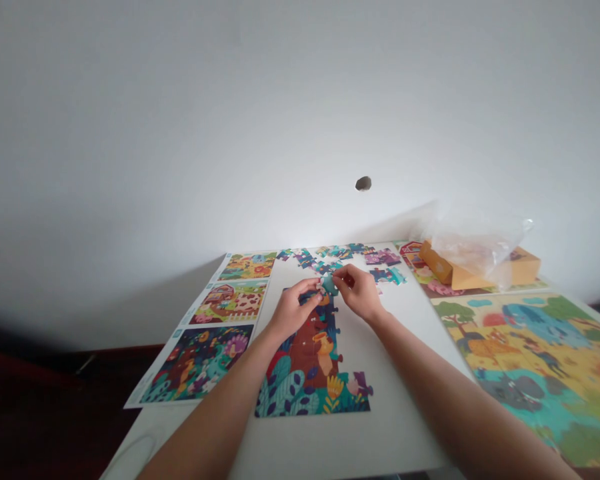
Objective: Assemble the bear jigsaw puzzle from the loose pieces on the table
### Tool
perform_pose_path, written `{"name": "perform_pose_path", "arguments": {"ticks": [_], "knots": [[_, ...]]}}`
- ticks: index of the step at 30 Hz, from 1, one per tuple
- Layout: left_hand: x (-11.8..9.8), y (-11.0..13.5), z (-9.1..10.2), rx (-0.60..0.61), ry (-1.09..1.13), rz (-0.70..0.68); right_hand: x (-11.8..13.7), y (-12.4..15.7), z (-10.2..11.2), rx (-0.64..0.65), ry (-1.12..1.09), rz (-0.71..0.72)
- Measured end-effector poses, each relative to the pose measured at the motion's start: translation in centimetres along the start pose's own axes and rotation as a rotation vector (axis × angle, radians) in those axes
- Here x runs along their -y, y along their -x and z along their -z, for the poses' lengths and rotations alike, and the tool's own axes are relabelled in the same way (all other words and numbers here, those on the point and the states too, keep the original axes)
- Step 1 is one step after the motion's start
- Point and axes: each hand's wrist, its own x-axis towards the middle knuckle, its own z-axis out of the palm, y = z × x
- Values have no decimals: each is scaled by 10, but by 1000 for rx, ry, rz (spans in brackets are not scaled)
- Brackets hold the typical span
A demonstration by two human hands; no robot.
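Note:
A teal puzzle piece [329, 285] is pinched between my left hand [293, 308] and my right hand [359, 291], both held just above the top edge of a partly built puzzle [313, 370]. That puzzle shows a brown bear with leaves and flowers and lies in the middle of the white table [405, 400]. Fingers of both hands are closed on the piece. Several loose pieces [340, 257] lie scattered right behind my hands.
A picture sheet [215, 327] with three scenes lies at the left. A finished landscape puzzle [530, 360] covers the right side. Behind it stand an orange box [523, 270] and a clear plastic bag [475, 243]. The white wall has a small hole [363, 183].

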Motion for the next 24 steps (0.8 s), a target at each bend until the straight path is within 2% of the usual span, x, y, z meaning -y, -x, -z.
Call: {"name": "perform_pose_path", "arguments": {"ticks": [3, 6, 10, 14, 19, 24], "knots": [[-1, 4, 6, 163, -282, -115, 1, -2, 10, 136, -51, -59], [-1, 5, 10, 265, -471, -169, 5, -1, 22, 346, -42, -112], [1, 4, 15, 288, -556, -166, 14, 5, 32, 620, -151, -286], [1, 3, 17, 285, -581, -169, 19, 8, 33, 820, -223, -411], [-1, 3, 17, 287, -593, -163, 13, 9, 31, 953, -221, -399], [0, 4, 17, 292, -599, -169, 5, 9, 29, 934, -212, -298]]}}
